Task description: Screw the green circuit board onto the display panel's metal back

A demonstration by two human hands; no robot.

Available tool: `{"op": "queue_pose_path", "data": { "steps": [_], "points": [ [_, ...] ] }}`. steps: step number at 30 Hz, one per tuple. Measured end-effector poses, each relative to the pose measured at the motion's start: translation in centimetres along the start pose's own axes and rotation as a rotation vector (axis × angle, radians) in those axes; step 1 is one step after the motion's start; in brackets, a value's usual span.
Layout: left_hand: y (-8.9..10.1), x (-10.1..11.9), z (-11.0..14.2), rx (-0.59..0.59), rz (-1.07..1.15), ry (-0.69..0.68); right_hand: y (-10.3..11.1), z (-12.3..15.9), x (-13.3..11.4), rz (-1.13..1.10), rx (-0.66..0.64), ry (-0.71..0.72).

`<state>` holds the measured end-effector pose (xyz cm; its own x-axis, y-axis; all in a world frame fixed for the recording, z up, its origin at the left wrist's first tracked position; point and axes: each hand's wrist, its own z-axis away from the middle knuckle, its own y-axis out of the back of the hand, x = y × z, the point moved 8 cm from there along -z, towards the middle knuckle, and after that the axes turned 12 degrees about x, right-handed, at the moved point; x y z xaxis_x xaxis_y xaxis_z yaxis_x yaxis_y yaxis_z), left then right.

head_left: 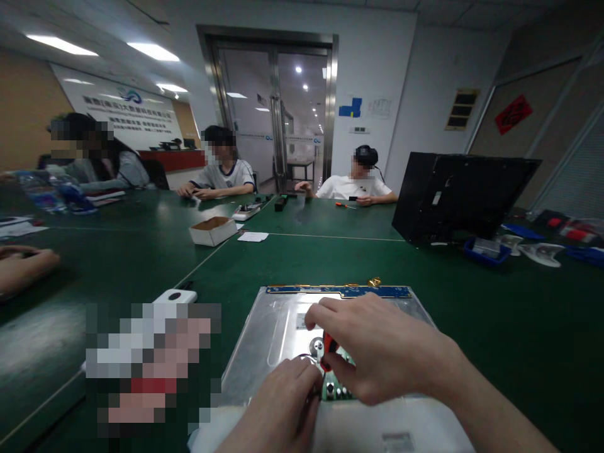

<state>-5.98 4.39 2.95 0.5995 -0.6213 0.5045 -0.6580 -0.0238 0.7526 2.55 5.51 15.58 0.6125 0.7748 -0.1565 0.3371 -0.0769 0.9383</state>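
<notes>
A silvery metal panel lies on the table in front of me, a narrow blue circuit strip along its far edge. My right hand is closed around the red and black handle of a screwdriver, held over a green circuit board on the panel. The screwdriver's tip is hard to make out. At the board's left edge my left hand has its fingers bent and pressed together. Dark wires show by its fingertips; what it grips is hidden.
A green table spreads around. An open cardboard box, a white device and papers lie left. A black monitor stands right, near a blue tray. Several people sit around; another person's hand rests at left.
</notes>
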Motion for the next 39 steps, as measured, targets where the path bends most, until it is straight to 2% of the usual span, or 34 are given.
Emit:
{"op": "queue_pose_path", "data": {
  "steps": [12,22,32,39],
  "points": [
    [-0.5,-0.4,0.1,-0.051,0.004,0.021,-0.4,-0.4,0.9,0.087,-0.014,-0.064],
    [0.1,0.0,0.0,-0.009,-0.003,0.003,0.3,0.1,-0.4,-0.005,0.007,0.029],
    [-0.6,-0.4,0.3,-0.042,-0.015,0.018,-0.2,-0.4,0.7,0.144,0.016,-0.078],
    [-0.4,-0.2,0.1,-0.039,0.002,0.001,-0.1,-0.1,0.5,0.071,-0.020,-0.071]
  ]
}}
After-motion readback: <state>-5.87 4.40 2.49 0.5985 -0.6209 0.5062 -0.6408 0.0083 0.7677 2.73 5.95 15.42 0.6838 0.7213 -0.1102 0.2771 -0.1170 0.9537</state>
